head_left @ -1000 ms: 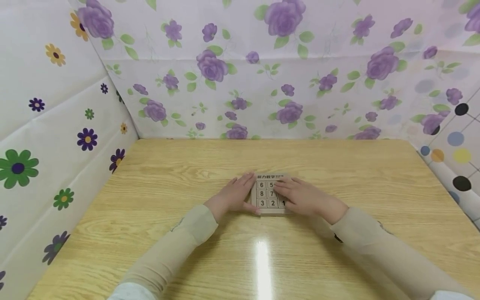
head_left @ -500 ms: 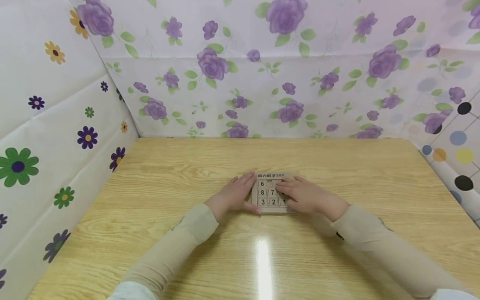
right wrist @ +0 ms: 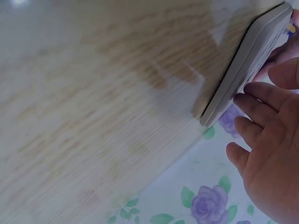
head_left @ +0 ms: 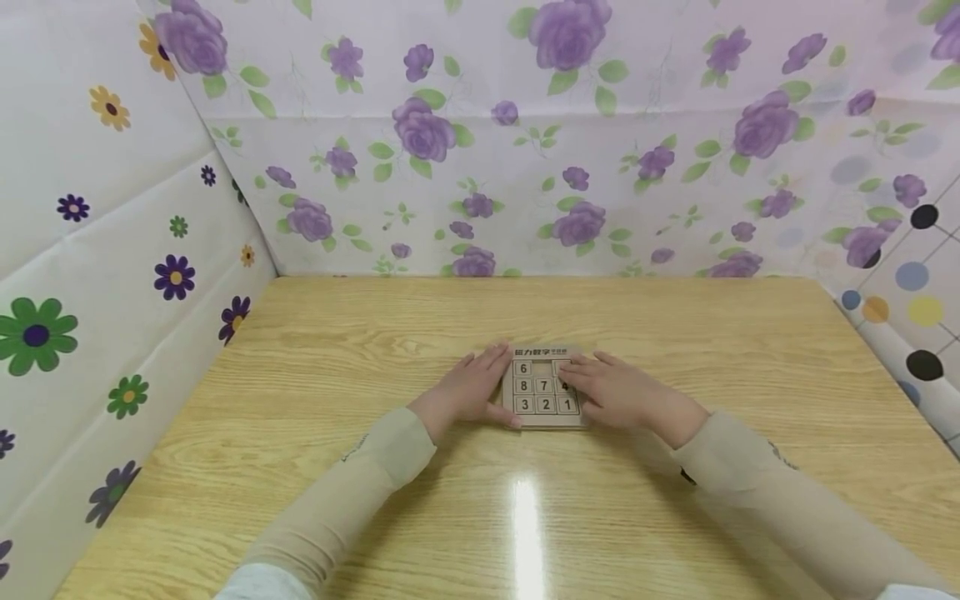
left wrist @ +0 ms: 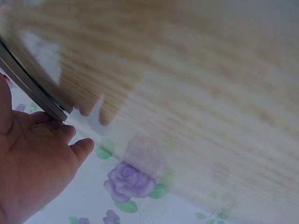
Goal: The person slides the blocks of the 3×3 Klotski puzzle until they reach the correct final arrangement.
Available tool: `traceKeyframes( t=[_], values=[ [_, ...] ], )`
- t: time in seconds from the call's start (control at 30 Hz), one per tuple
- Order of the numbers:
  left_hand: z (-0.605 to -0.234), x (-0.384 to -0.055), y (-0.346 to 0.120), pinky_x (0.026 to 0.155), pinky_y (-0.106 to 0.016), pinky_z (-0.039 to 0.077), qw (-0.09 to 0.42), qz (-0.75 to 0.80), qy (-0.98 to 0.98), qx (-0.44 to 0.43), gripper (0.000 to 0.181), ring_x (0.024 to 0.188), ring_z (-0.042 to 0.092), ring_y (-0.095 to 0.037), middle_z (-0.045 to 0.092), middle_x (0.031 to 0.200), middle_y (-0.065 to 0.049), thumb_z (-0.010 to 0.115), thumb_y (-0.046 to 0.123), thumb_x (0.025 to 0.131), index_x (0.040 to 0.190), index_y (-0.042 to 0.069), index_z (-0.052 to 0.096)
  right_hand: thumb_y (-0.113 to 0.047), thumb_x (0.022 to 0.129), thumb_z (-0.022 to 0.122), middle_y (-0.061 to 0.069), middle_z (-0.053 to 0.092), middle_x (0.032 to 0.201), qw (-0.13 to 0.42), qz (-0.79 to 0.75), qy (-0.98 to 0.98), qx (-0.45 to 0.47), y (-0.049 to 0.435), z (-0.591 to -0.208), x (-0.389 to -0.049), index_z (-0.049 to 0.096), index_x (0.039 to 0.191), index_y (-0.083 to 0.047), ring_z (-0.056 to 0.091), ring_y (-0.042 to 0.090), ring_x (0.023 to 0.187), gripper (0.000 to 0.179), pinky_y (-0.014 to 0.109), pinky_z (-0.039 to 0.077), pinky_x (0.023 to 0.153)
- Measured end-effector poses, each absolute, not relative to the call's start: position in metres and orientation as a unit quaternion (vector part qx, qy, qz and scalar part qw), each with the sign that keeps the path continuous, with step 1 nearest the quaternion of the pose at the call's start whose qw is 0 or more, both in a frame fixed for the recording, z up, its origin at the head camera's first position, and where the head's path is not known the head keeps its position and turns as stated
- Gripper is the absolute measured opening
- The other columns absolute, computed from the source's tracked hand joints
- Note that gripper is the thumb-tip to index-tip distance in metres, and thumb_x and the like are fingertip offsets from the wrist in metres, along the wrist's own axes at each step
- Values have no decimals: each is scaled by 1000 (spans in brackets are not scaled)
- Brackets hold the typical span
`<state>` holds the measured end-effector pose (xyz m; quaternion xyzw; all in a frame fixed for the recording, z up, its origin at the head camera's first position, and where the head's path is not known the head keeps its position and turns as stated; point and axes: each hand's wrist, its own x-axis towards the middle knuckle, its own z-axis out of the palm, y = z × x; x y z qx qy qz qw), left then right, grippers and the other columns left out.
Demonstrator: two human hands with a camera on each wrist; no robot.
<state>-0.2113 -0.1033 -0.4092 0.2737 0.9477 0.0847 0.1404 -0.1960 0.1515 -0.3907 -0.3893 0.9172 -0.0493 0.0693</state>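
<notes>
Left sleeve: we see the left sleeve point(head_left: 352, 483) angle in from the near left of the board, bare wrist showing beyond the cuff.
Left-side risk: if the left grip point(head_left: 465, 392) eased off, we think the board could skid or turn under a sideways push, the table point(head_left: 360, 350) looking smooth.
Left pose: straight fingers lie at the board's far left corner, thumb out to its near left corner; spread wide, bracing the edge and pinching nothing.
Board: our board point(head_left: 555, 422) lies flat on the table between both grips.
Slot: the bare slot point(head_left: 542, 367) sits in the board's far row, right of tile 6 point(head_left: 523, 368). We judge a tile pushed askew could bind there.
Right-side risk: the right grip point(head_left: 622, 393) covers part of tile 4 point(head_left: 565, 387) and the far-right tile point(head_left: 558, 364), whose number we cannot read; broad fingertips could drag both, or the wrong one.
Right pose: it reaches in over the board's right edge, fingers extended and loosely spread, pinching nothing; how hard they press, we cannot tell.
Right sleeve: the right sleeve point(head_left: 802, 500) slants in from the board's near right.
</notes>
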Motion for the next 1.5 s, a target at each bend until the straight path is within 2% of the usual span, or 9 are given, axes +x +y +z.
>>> traceKeyframes(
  t=[0.2, 0.47, 1.5],
  values=[
    [-410, -211, -103, 120, -45, 12, 139, 82, 948, 273, 113, 148, 8, -24, 8, 160, -11, 65, 66, 75, 153, 5, 11, -16, 91, 49, 15, 40, 149, 71, -46, 909, -408, 144, -395, -188, 42, 141, 1, 30, 35, 140, 54, 52, 21, 116],
    [-413, -214, -103, 120, -43, 11, 142, 78, 949, 270, 114, 148, 7, -23, 6, 161, -9, 64, 67, 74, 153, 6, 9, -15, 91, 46, 16, 46, 143, 62, -32, 902, -425, 135, -395, -183, 47, 138, 1, 36, 35, 137, 50, 53, 24, 115],
    [-409, -214, -103, 121, -43, 10, 147, 84, 948, 268, 114, 148, 6, -23, 6, 161, -9, 65, 66, 73, 153, 7, 9, -15, 90, 47, 17, 46, 144, 62, -55, 906, -415, 140, -397, -181, 47, 138, 2, 36, 35, 137, 51, 53, 24, 115]
  ],
)
